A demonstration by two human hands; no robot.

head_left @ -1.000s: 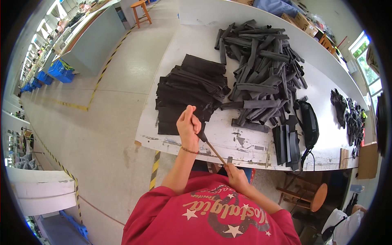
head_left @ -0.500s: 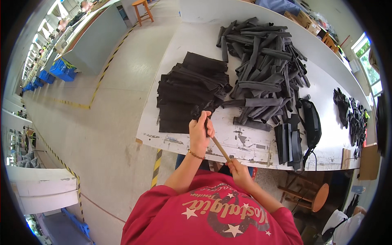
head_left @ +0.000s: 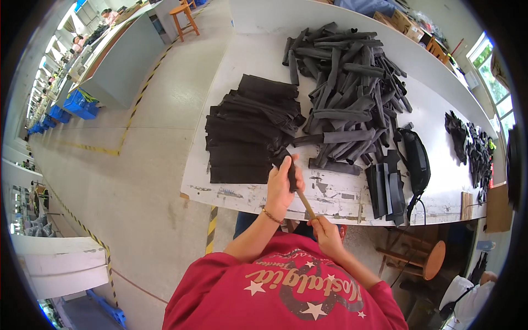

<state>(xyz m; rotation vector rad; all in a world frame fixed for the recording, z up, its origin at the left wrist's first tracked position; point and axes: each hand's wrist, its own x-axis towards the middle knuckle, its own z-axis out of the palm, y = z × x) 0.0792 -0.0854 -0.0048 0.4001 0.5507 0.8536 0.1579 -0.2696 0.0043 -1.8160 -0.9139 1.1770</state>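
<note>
Wooden stick (head_left: pixel 306 204), slanting from right hand (head_left: pixel 325 234) up-left

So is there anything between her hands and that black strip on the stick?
Nothing visible. The left hand is wrapped around the black strip at the table edge, and the right hand grips the lower end of the stick. The flat stack lies just behind, touching the strip's far end.
</note>
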